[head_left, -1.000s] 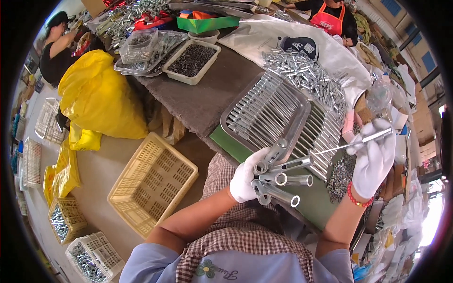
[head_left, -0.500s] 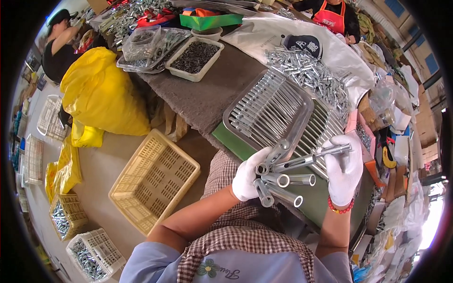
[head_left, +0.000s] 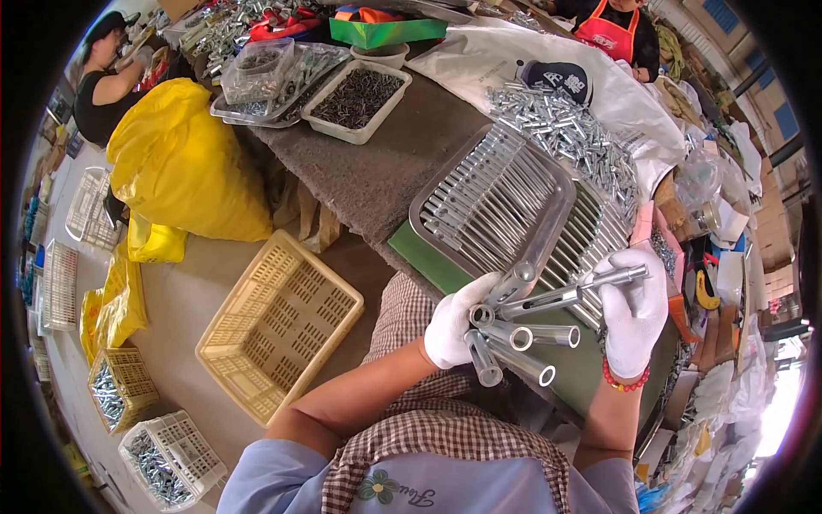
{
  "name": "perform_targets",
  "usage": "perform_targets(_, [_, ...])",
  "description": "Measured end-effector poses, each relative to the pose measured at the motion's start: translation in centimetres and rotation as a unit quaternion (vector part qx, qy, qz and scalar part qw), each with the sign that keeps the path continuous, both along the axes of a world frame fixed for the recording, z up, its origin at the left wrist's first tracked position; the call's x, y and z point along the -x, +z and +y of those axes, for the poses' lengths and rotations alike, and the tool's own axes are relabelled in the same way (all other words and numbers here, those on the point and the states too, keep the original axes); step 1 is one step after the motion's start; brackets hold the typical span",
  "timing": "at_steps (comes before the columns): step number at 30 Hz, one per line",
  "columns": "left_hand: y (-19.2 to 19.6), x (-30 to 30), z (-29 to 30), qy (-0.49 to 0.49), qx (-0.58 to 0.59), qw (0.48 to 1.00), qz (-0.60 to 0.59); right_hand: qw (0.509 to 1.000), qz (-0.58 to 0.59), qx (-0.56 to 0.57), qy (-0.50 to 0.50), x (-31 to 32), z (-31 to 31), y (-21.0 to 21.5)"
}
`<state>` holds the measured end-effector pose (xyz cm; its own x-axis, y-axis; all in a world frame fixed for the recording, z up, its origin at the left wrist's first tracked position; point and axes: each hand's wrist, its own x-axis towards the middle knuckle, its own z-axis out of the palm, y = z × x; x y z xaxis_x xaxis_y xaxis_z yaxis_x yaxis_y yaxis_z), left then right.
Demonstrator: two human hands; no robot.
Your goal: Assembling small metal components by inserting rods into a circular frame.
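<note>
My white-gloved left hand (head_left: 454, 324) is closed around a fanned bundle of several shiny metal tubes (head_left: 529, 363), their open ends pointing mostly right and down. One slotted tube (head_left: 541, 303) points toward my right hand (head_left: 635, 319), also gloved in white. Between the right thumb and fingers is a thin metal rod (head_left: 623, 275), lined up with that tube's end; whether it sits inside cannot be made out. Just beyond the hands, a metal tray (head_left: 414, 214) holds rows of long rods. More rods (head_left: 589, 231) lie side by side on the green board (head_left: 428, 261) beside it.
A pile of short metal parts (head_left: 565, 128) lies on white sheeting behind the tray. Left of the table stand a yellow crate (head_left: 224, 330) and a stuffed yellow bag (head_left: 184, 167). A pink box (head_left: 644, 224) is at the right. Two people work across the table.
Both hands have shifted slightly right in the picture, along with the tubes and rod; the surroundings have shifted a little too. The grip of each hand looks the same.
</note>
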<state>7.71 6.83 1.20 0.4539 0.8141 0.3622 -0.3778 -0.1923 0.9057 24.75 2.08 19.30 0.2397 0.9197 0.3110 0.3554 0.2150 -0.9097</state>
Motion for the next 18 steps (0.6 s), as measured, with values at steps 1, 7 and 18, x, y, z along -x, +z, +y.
perform_targets(1, [1.3, 0.3, 0.1, -0.031, 0.042, 0.999, 0.007, 1.000, -0.001, 0.001, -0.002, -0.1, 0.0, 0.0])
perform_targets(7, [2.3, 0.5, 0.1, -0.008, 0.057, 0.998, -0.008, 0.999, -0.026, 0.023, 0.022, 0.0, 0.1, -0.5])
perform_targets(18, [3.5, 1.0, -0.1, -0.053, 0.085, 0.995, 0.002, 0.977, 0.000, 0.164, 0.133, -0.4, 0.3, -1.9])
